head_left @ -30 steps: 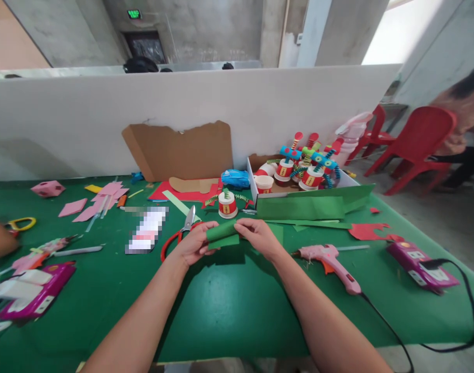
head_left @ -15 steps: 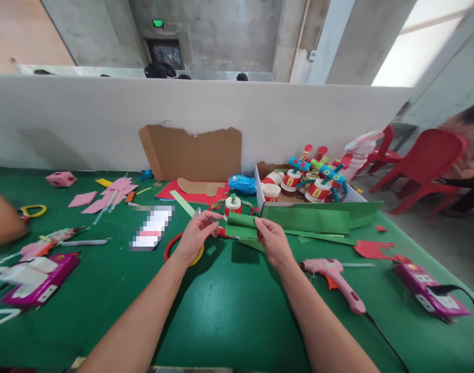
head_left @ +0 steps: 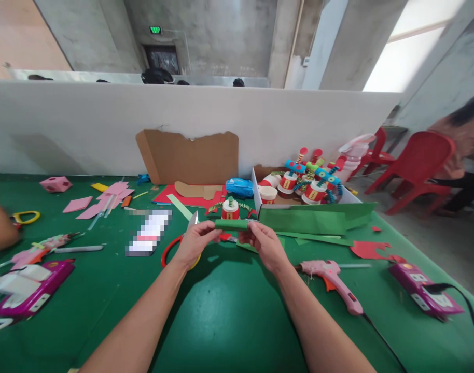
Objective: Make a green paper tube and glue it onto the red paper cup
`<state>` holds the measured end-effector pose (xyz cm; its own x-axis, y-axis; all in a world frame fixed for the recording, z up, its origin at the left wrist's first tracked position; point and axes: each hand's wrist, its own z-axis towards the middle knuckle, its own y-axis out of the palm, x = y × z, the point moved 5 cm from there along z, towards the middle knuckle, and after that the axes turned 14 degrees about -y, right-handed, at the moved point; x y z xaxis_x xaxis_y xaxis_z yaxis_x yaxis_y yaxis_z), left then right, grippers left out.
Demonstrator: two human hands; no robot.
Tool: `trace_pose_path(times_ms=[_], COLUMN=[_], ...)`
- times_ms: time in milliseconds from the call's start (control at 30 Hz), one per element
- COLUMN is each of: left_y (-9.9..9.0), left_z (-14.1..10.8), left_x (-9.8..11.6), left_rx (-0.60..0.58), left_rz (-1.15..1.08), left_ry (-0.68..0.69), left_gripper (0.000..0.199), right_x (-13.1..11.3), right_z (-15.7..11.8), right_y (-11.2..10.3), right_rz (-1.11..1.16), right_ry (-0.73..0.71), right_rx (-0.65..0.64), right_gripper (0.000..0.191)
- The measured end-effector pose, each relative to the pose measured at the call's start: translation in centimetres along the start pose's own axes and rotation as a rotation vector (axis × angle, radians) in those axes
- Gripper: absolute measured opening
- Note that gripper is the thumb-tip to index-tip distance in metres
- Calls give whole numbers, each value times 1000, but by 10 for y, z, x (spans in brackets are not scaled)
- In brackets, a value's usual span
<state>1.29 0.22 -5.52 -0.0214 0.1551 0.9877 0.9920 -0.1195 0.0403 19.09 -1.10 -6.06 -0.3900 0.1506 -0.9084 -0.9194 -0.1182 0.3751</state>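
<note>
A rolled piece of green paper (head_left: 232,225) is held level between my two hands, above the table. My left hand (head_left: 198,241) pinches its left end, and my right hand (head_left: 265,243) grips the right end. Just behind the roll stands a paper-cup figure (head_left: 230,209) with folded green strips for arms and neck. Scissors with a red and yellow handle (head_left: 170,250) lie partly under my left hand, one blade showing above it. A light green strip (head_left: 179,206) lies beyond that hand. Green paper scraps (head_left: 249,246) rest below my right hand.
To the right lie a pink glue gun (head_left: 332,274), a purple power strip (head_left: 424,290) and green sheets (head_left: 303,220). A white box (head_left: 256,191) of cup figures stands behind. Another glue gun (head_left: 38,252) and power strip (head_left: 35,295) are left, near another person's arm (head_left: 1,228).
The green paper has gone from a partly rolled sheet with a loose flap to a narrower roll. My left hand now has hold of its left end. The view has shifted slightly.
</note>
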Motion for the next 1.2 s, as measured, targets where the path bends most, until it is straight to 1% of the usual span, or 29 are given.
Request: trace_pose_path(times_ms=[100,200,267,400,467,600,733,833,1000,1200], left_y=[-3,-3,-3,-2,0,4,8,10,11,12], left_z=[0,0,0,-1,-2,-3,-2,-2,-2,-3], left_x=[2,4,5,4,4,5,6,6,6,5], left_rx=[57,63,64,61,44,-3,-47,-71,-79,-63], left_rz=[-18,-6,17,28,17,-11,-68,-106,-118,-91], left_ry=[26,43,50,38,26,9,-5,-17,-28,-36], left_gripper=[18,18,17,17,18,20,27,30,31,32], right_x=[-3,-6,-11,-24,-27,-28,-27,-28,-28,-29], right_z=[-1,0,1,0,-2,-4,-3,-2,-2,-2], right_y=[2,1,0,3,7,6,3,1,2,3], right_rz=[24,-113,-259,-539,-611,-641,-638,-636,-631,-650], right_ry=[-15,-88,-198,-473,-535,-574,-594,-595,-583,-583], right_rx=[-36,-45,-34,-23,-36,0,43,58,43,24], right_gripper=[38,35,30,13,16,25,25,21,14,15])
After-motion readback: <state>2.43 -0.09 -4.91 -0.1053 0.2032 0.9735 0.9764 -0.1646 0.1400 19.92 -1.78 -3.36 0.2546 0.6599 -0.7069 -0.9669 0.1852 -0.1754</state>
